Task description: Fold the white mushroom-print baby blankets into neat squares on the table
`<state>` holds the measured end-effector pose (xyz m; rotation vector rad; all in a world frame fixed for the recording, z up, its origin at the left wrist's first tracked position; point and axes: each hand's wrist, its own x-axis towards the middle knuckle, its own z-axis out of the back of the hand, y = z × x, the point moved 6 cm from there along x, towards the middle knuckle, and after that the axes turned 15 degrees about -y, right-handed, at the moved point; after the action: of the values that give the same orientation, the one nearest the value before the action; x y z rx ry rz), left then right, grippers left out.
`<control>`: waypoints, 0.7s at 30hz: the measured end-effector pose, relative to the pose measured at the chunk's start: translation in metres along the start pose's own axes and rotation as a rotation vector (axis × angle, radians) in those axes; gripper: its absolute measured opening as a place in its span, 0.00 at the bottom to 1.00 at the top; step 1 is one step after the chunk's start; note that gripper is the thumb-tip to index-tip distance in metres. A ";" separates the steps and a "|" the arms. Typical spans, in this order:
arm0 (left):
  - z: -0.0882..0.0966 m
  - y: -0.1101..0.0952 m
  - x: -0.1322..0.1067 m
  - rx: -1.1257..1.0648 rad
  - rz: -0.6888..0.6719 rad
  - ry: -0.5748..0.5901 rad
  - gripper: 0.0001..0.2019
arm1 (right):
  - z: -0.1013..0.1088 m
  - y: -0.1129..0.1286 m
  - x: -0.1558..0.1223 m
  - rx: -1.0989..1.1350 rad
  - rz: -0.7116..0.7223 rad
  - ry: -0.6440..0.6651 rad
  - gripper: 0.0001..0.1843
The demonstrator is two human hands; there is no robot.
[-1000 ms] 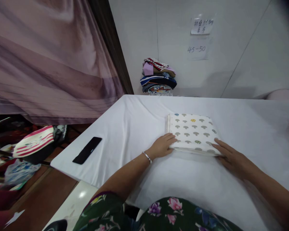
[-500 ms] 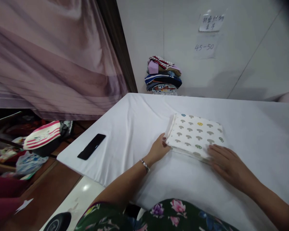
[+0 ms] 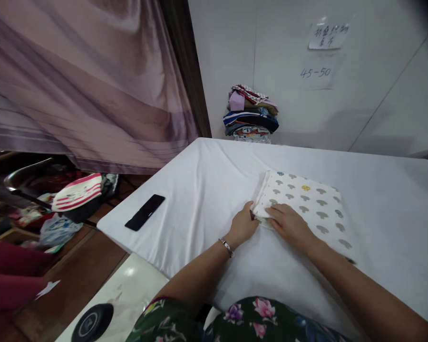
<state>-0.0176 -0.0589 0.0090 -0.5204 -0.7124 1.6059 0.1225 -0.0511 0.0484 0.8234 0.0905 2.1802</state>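
Head view: a folded white mushroom-print cloth (image 3: pixel 316 194) lay on the white tablecloth (image 3: pixel 185 190), in front of the person and slightly to the right. Compared with half a second earlier, the right hand (image 3: pixel 290 228) had travelled from the near right corner of the cloth across to its near left corner, just beside the left hand (image 3: pixel 244 225). This exposed grey mushrooms on the right portion that the hand had covered. The cloth kept much the same place on the table; the whole scene had slid rightward in the view.

The left thumb and fingers were closed about the near left corner. The right fingers were bent onto the print close by; whether they pinched the layers or merely pressed could not be told. The right hand and forearm obstructed sight of part of the near edge.

A black phone (image 3: pixel 145 212) lay well apart to the left, near the table's edge. Beyond the far edge stood a stack of folded textiles (image 3: pixel 251 116), against a wall bearing a handwritten "45-50" notice (image 3: pixel 317 72). A pinkish curtain (image 3: pixel 128 95) hung at the left; below it were a red-striped white item (image 3: pixel 78 192) and a plastic bag (image 3: pixel 59 229).
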 end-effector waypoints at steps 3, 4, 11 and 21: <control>0.000 0.002 0.001 -0.024 -0.020 -0.010 0.31 | 0.000 -0.010 -0.003 0.052 -0.125 -0.024 0.16; 0.000 0.002 0.001 -0.028 -0.026 -0.010 0.30 | -0.001 -0.014 -0.004 0.068 -0.161 -0.023 0.16; 0.002 0.004 0.001 -0.188 0.040 0.009 0.24 | -0.002 -0.018 -0.005 0.141 -0.231 -0.036 0.15; 0.014 -0.002 0.004 -0.205 0.024 -0.197 0.11 | 0.007 -0.020 -0.001 0.235 -0.346 -0.131 0.14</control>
<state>-0.0263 -0.0568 0.0204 -0.5243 -1.0295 1.6301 0.1404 -0.0391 0.0469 0.9992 0.4004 1.8064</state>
